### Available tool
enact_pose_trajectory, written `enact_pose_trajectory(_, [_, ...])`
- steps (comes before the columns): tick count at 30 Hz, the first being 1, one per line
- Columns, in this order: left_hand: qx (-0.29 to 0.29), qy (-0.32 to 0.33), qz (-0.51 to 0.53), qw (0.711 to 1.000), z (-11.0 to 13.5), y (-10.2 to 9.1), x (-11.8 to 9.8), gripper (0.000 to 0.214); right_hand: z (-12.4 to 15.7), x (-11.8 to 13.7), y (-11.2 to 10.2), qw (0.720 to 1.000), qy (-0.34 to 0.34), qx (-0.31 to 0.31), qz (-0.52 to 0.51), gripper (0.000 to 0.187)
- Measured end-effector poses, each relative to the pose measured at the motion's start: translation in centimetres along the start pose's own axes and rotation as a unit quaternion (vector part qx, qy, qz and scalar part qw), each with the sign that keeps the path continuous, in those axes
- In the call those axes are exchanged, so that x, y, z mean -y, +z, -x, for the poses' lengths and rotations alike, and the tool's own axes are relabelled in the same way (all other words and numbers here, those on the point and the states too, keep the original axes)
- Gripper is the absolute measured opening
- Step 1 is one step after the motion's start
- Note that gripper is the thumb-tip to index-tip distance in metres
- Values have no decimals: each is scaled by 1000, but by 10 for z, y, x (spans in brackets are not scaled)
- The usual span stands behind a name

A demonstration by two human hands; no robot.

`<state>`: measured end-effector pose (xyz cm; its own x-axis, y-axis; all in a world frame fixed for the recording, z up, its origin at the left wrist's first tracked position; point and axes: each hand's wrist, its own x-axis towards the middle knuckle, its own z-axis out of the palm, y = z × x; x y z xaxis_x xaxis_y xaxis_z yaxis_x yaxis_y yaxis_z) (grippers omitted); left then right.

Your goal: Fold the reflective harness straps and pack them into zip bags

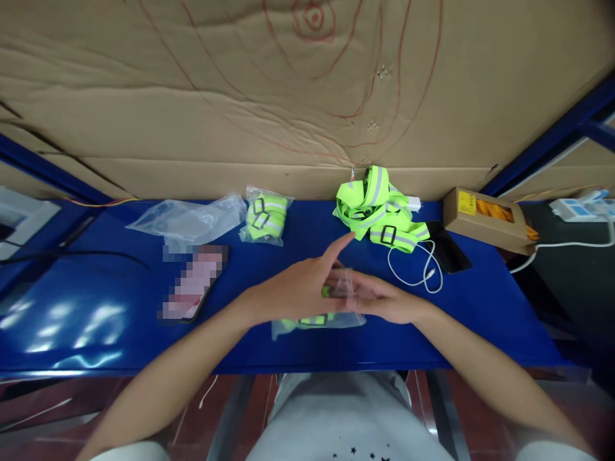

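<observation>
A clear plastic bag [283, 328] with a neon-green reflective strap [312, 319] and a dark buckle in it is below my hands, near the front edge of the table. My left hand [293, 288] reaches across the top of the bag, fingers straight and thumb stretched up and away; it covers much of the bag. From the other side, my right hand [379, 298] has its fingers on the bag's loose right end and grips it. The fingertips of both hands overlap, so their exact contact is partly hidden.
Behind lie a packed strap bag [266, 218], crumpled clear bags [192, 218] and a loose pile of neon-green straps [375, 205]. A phone [196, 285] is at left. At right are a dark phone [449, 246], a white cable [408, 282] and a cardboard box [490, 221].
</observation>
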<state>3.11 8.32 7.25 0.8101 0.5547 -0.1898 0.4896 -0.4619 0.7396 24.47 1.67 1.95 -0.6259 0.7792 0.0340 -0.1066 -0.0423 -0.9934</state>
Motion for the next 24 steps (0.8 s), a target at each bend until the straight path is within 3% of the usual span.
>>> enact_pose_trajectory(2, [20,-55,92,994,-5,-5,20,91,1,1,0,994,-31,-38,97,55])
enact_pose_trajectory(5, [0,-93,226,970,-12,-2,51,53,0,1,-7,956,-81,-126,253,41])
enact_pose_trajectory(8, [-62,-112,402,906,-9,6,64,65,-3,-2,-14,923,-106,-180,322,34])
enact_pose_trajectory(10, [-77,-111,497,857,-6,10,64,79,-5,-5,-16,927,-96,-180,315,26])
enact_pose_trajectory(12, [-74,-121,538,831,-5,13,61,81,-6,-7,-15,939,-81,-167,290,19])
enact_pose_trajectory(18, [-57,-158,554,815,-10,21,62,64,-7,-9,-18,967,-49,-116,222,39])
enact_pose_trajectory(24, [-79,-127,624,767,-9,15,64,61,-12,-10,-23,959,-1,-219,177,38])
